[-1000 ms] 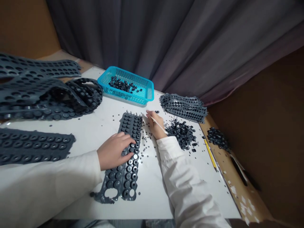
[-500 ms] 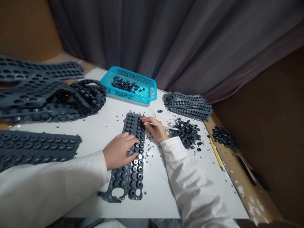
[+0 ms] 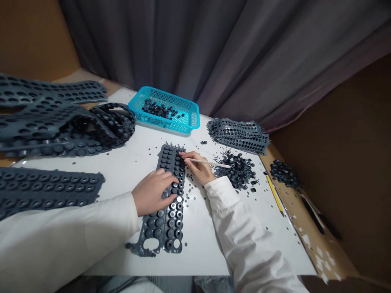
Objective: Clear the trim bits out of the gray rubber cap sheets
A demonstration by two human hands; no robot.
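Observation:
A dark grey rubber strip (image 3: 166, 205) studded with round grommets lies on the white table (image 3: 195, 240) in front of me. My left hand (image 3: 152, 192) rests flat on its middle, fingers spread over the grommets. My right hand (image 3: 197, 167) pinches a thin pale stick (image 3: 210, 163) with its tip at the strip's upper right edge. A heap of loose dark grommets (image 3: 237, 170) lies just right of that hand.
A blue basket (image 3: 192, 119) with several grommets stands at the back. Punched-out rubber strips are piled at the far right (image 3: 238, 134) and left (image 3: 61, 122); another strip (image 3: 45, 189) lies near left. A second grommet heap (image 3: 282, 174), a yellow pencil (image 3: 273, 193) and small rubber bits lie around.
My right hand has moved left from beside the strip onto its upper right edge, swinging the stick to lie nearly level. My left hand has stayed on the strip.

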